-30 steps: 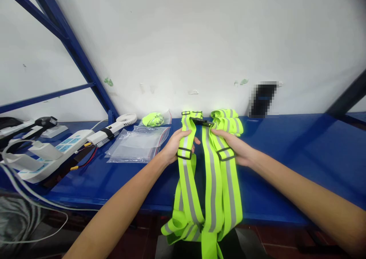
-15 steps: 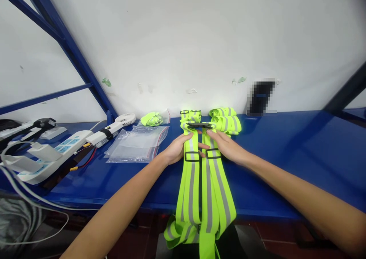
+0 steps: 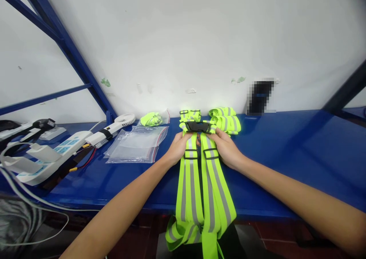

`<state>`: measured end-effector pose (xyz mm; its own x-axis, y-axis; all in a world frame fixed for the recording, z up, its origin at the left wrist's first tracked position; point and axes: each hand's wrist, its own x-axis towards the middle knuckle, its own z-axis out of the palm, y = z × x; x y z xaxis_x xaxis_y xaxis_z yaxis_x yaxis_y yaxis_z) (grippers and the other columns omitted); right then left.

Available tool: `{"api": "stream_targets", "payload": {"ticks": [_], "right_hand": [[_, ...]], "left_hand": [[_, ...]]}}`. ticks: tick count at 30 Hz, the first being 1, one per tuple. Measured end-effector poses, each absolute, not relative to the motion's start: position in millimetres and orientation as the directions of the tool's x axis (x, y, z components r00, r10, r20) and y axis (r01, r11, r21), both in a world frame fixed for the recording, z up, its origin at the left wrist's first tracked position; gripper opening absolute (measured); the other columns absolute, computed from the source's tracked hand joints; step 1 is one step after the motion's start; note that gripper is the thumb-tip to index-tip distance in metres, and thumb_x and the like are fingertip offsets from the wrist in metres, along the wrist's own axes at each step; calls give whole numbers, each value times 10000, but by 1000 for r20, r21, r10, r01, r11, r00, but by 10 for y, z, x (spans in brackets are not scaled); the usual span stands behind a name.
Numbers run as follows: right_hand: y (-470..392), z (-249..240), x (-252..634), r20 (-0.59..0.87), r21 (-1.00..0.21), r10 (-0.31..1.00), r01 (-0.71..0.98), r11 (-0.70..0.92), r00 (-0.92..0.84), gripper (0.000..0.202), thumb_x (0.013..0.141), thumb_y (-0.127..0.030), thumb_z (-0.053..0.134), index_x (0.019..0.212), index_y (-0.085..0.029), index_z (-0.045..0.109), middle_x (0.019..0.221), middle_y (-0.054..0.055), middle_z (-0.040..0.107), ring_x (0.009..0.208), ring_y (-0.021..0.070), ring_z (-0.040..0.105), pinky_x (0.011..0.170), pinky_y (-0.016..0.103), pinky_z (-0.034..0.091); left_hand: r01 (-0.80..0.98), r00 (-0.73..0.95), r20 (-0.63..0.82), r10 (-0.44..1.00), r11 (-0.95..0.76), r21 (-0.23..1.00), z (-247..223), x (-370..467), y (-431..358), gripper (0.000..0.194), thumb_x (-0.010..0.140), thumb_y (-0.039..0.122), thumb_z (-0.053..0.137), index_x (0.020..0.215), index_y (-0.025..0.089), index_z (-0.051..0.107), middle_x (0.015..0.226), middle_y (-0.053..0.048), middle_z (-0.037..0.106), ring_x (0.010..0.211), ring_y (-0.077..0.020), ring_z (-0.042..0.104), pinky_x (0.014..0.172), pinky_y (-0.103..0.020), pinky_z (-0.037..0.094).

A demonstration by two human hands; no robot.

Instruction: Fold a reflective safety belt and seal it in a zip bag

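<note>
A neon-yellow reflective vest point(image 3: 190, 186) made of grey-striped straps hangs from my hands over the table's front edge. Its black side-release buckle point(image 3: 198, 127) lies across the top, fastened, facing me. My left hand point(image 3: 178, 147) grips the left strap end just below the buckle. On the other side, my right hand point(image 3: 227, 146) pinches the right strap end, thumb on top. Most fingers of both hands are hidden behind the webbing. Below them, a black strap adjuster point(image 3: 211, 154) sits on the right strap and another point(image 3: 190, 154) on the left.
Rolled reflective straps point(image 3: 227, 123) lie behind my right hand, and another bundle point(image 3: 151, 119) rests by the wall. Clear plastic bags point(image 3: 134, 144) are spread left of my hands. Farther left are a white handheld fan point(image 3: 124, 119) and a power strip point(image 3: 64, 148). A dark pixelated object point(image 3: 260, 98) leans against the wall.
The buckle has turned from edge-on so its broad face shows. Both hands have rolled the strap ends over, and the fingers between the straps are now mostly hidden.
</note>
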<state>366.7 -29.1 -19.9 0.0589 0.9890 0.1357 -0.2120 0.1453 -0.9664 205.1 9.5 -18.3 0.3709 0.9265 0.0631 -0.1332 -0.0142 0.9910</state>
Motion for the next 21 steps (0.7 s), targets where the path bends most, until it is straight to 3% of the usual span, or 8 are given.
{"api": "stream_targets", "payload": {"ticks": [3,8,11,15,21], "right_hand": [[-268,-228,3664,208,-951,965,-196,238,162,264,800,-433,645,961,-224,658,894,15,738,845,244,680,742,347,535],[-251,-282,3626,308,-931,924,-126,342,228,331,821,-450,629,1068,-230,650,1006,27,736,1027,257,649,877,369,515],[-249,-294,3624,298,-942,936,-101,320,190,347,821,-428,624,1103,-228,641,1004,25,738,1009,256,656,884,384,516],[-265,-268,3640,287,-950,948,-87,300,136,338,829,-390,602,1123,-228,639,1023,26,734,1000,250,657,900,388,508],[-267,-282,3653,258,-963,949,-32,268,182,378,824,-340,553,1188,-252,603,995,30,728,1093,265,616,921,407,498]], "left_hand": [[-98,363,135,922,-107,989,-217,2111,72,347,821,465,607,754,129,665,673,-26,675,598,-142,611,586,-230,462],[-126,297,162,941,-130,984,-247,2181,55,360,791,491,650,732,136,636,634,-7,654,561,-138,597,563,-238,469],[-198,210,138,968,-96,975,-250,2163,90,294,707,396,747,809,136,655,710,-15,696,628,-158,639,612,-250,498],[-256,263,54,963,15,967,-237,2124,127,305,611,302,810,815,126,668,711,-37,713,620,-183,665,620,-277,521],[-227,283,33,959,34,973,-217,2129,86,296,622,288,802,835,127,675,651,-33,700,553,-178,648,566,-288,524]]}}
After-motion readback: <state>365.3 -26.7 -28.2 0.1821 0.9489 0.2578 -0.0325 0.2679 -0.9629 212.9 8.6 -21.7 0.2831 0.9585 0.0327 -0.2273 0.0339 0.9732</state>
